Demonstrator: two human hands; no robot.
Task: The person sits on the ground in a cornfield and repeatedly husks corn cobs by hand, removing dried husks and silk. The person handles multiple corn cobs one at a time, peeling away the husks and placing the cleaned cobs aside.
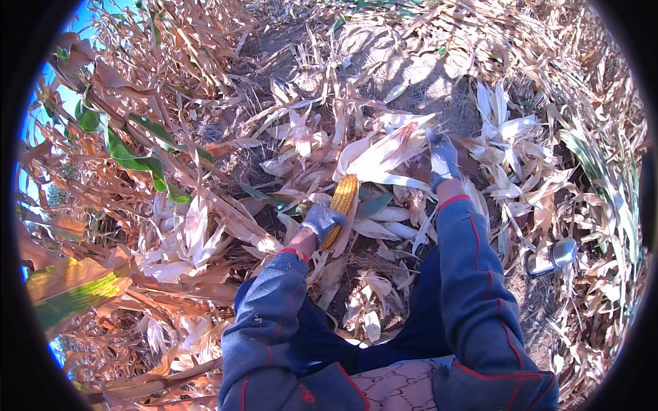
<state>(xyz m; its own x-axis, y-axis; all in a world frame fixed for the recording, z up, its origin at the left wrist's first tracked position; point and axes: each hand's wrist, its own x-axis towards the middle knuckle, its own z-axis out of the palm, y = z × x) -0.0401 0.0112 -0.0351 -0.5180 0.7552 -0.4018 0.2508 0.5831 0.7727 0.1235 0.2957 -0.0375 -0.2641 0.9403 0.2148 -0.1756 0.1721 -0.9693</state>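
Observation:
My left hand [323, 222], in a grey work glove, is closed around the lower part of a yellow ear of corn [343, 199]. The ear is bare on its upper side, and its pale dry husk [383, 154] is peeled back and spread beyond its far end, towards the right. My right hand [443, 154], also gloved, is stretched forward at the right tip of that husk. Its fingers are curled and partly hidden, so whether they grip a husk leaf cannot be told.
Dry corn stalks with a few green leaves [136, 159] lean in from the left. Loose husks [393, 226] cover the ground between my legs and ahead. A shiny metal flask [552, 258] lies at my right. Flattened stalks [601, 180] line the right side.

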